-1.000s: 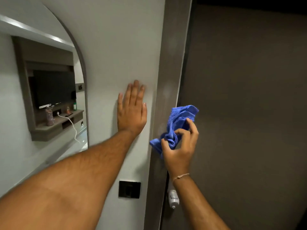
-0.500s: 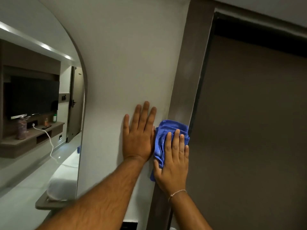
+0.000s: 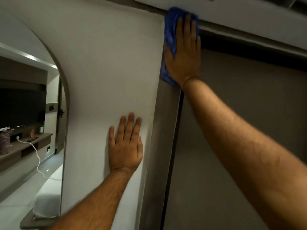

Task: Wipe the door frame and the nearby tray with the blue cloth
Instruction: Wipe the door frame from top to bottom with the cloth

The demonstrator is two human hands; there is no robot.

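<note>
The grey-brown door frame point(image 3: 163, 130) runs up the middle of the view to a top corner. My right hand point(image 3: 185, 53) lies flat on the blue cloth point(image 3: 169, 30), pressing it against the frame's upper left corner, fingers pointing up. The cloth sticks out to the left of and below the palm. My left hand point(image 3: 126, 145) rests flat and empty on the white wall point(image 3: 108, 72), just left of the frame, fingers spread a little. No tray is in view.
The dark door panel point(image 3: 232, 146) fills the right side. At the left an arched mirror point(image 3: 29, 130) shows a TV, a shelf with bottles and a white cable. A white ceiling strip point(image 3: 249, 15) runs above the frame.
My right hand has slid the cloth up the frame from beside my left hand to the top corner. The view has tilted upward. My left hand has stayed on the wall.
</note>
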